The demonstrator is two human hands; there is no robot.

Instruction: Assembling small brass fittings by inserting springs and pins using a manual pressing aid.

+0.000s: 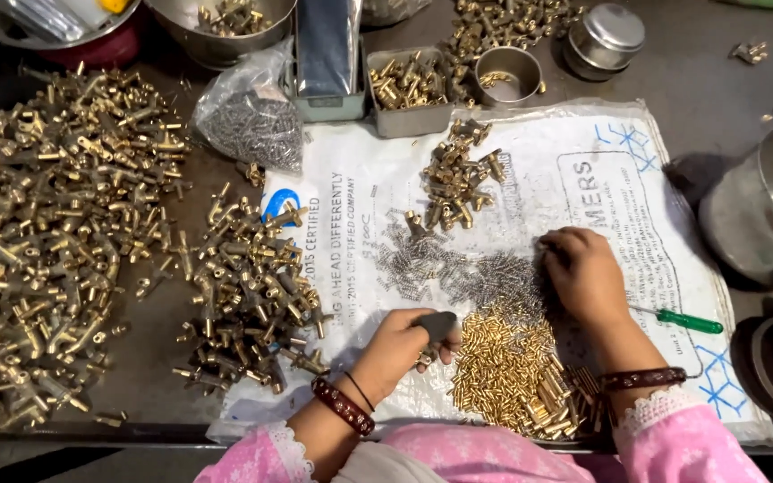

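The left hand is clamped on a small dark tool beside the brass pins. The right hand, fingers curled together, picks at the springs. These springs look light and slippery; pinch one by its sides.

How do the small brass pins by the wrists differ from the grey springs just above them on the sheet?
The brass pins are shiny gold; the grey springs are dull silver. The pins look smooth and solid, while the springs look ribbed like coils. The pins lie in one dense heap between the left hand and the right wrist; the springs are spread thinner, and the right hand rests at their edge. Both lie loose on the white printed sheet.
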